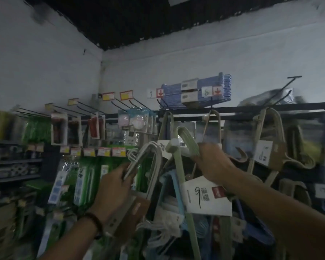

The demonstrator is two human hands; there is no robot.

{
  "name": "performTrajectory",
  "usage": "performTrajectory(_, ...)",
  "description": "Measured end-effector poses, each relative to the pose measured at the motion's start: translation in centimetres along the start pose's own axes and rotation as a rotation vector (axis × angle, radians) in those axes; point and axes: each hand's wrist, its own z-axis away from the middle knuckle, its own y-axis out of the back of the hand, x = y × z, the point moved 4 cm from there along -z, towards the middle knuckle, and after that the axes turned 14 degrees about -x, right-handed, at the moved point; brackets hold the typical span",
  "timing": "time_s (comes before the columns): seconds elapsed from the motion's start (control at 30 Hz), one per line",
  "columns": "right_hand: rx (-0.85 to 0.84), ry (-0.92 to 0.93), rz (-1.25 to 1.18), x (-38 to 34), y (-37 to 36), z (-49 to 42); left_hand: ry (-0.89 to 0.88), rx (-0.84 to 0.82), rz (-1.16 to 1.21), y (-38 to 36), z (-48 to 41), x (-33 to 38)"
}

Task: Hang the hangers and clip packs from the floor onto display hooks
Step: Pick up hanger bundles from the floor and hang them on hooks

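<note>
Dark ceiling (139, 19), pale wall (45, 62) overhead. Yellow price tags (108, 96): up-left of left grip (114, 182). Numbered card with red arrow (212, 91): straight above right grip (212, 162). Dark bag (270, 99): up-right of it. Blurred shelves (13, 162): far left of left grip.

One view only: head-worn, wide-angle. Faces forward, tilted up at hook rack (233, 109) in room corner; ceiling (139, 19) fills top. Close in: left hand (113, 186) and right hand (212, 162) mid-frame, reaching in from bottom edge.

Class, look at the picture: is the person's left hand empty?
No, the left hand grips a bundle of white hangers in its curled fingers.
</note>
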Motion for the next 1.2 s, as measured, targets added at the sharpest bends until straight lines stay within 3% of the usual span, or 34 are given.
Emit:
performTrajectory(0.07,0.01,-0.057,0.035,0.0,0.6,-2.3,-0.017,0.046,-0.023,1.6,-1.8,-0.9)
performTrajectory(0.17,0.025,-0.118,0.085,0.0,1.4,-5.6,-0.105,-0.023,-0.012,2.4,-3.9,-0.6)
performTrajectory(0.4,0.002,-0.049,0.243,-4.0,1.3,-13.6,-0.369,-0.001,-0.291,3.5,-8.8,1.4)
performTrajectory(0.57,0.018,0.018,0.213,-6.1,1.5,-18.5,-0.345,-0.113,-0.133,3.5,-11.8,1.5)
performTrajectory(0.7,0.063,0.1,0.177,-7.8,3.1,-21.6,-0.356,-0.235,-0.162,2.7,-13.7,2.2)
performTrajectory(0.9,0.187,0.114,0.126,-9.1,5.7,-22.9,-0.426,-0.163,-0.357,2.3,-14.9,3.2)
performTrajectory(1.0,0.242,0.094,0.111,-8.5,5.0,-22.7,-0.433,-0.166,-0.345,2.3,-15.0,2.9)
performTrajectory(1.2,0.165,0.062,0.016,-6.3,2.3,-24.1,-0.369,-0.276,-0.259,1.4,-15.2,2.8)
